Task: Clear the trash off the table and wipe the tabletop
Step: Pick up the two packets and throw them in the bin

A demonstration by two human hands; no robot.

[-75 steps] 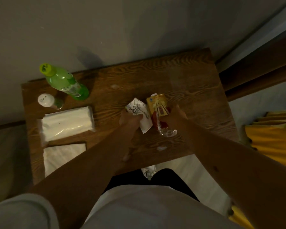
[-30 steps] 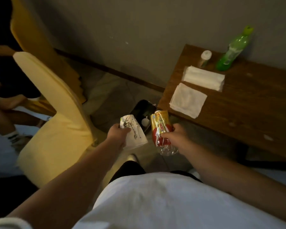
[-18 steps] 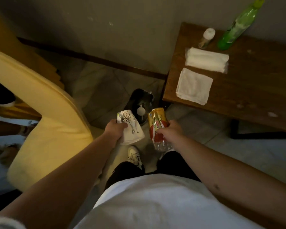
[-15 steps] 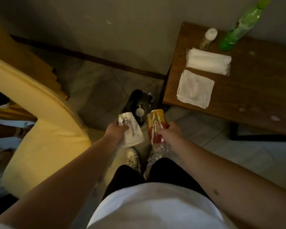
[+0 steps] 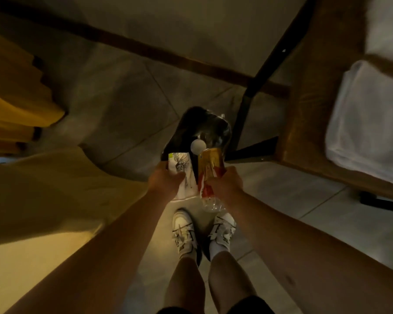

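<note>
Seen from the head camera, both arms reach down and forward over a tiled floor (image 5: 127, 91). The left hand (image 5: 166, 181) grips a white paper cup (image 5: 183, 172) printed with a dark sketch, fingers curled round its near side and thumb across the front. The right hand (image 5: 225, 184) clamps a yellow-and-red labelled plastic bottle (image 5: 210, 169), fingers wrapped around its middle; the clear end sticks out near the wrist. Cup and bottle sit side by side, nearly touching, held just above the near edge of a black-lined trash bin (image 5: 202, 128) on the floor, which already holds a round white lid (image 5: 198, 146).

At the right stands the wooden table (image 5: 304, 114) on black metal legs, with a folded white cloth (image 5: 368, 123) on it. A yellow chair cover (image 5: 43, 189) fills the left. White sneakers (image 5: 184, 234) show below the hands. The printing on cup and bottle is too blurred to read.
</note>
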